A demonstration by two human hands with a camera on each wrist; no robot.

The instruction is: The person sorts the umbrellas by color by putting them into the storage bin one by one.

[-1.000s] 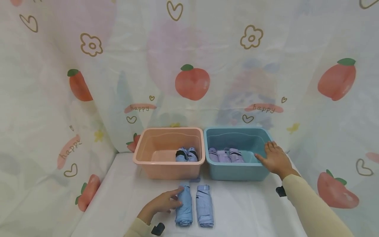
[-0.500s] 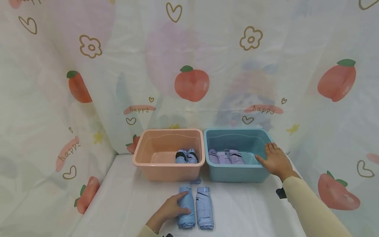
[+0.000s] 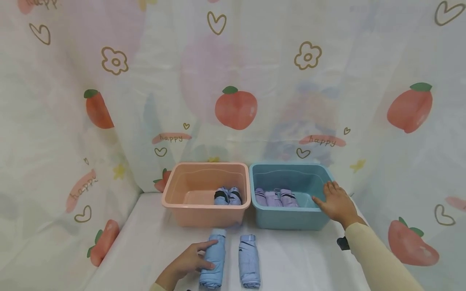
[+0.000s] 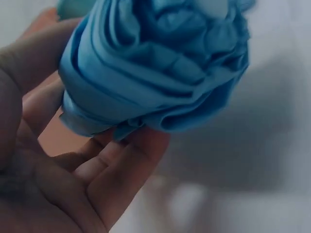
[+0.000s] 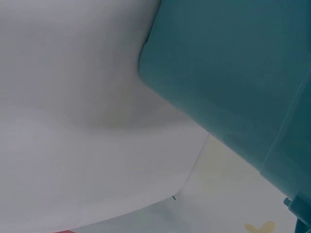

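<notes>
My left hand (image 3: 188,260) grips a light blue folded umbrella (image 3: 214,258) between thumb and fingers, in front of the peach tub (image 3: 211,217). In the left wrist view the gathered cloth end of the umbrella (image 4: 160,68) shows close up, fingers wrapped round its side. To its right lies a second, paler blue folded umbrella (image 3: 249,262) on the white cloth. My right hand (image 3: 338,204) rests with fingers spread on the right rim of the teal tub (image 3: 291,220). The right wrist view shows that tub's outer wall (image 5: 233,77) but no fingers.
Two blue umbrellas (image 3: 227,197) with dark bands lie at the right inside the peach tub. Three purple umbrellas (image 3: 274,199) lie at the left in the teal tub. Both tubs stand side by side against a printed curtain (image 3: 276,101) on a white-covered table (image 3: 302,262).
My left hand has closed round the left blue umbrella and shifted it left, widening the gap to the paler one. My right hand stays on the teal tub. The head view has tilted slightly.
</notes>
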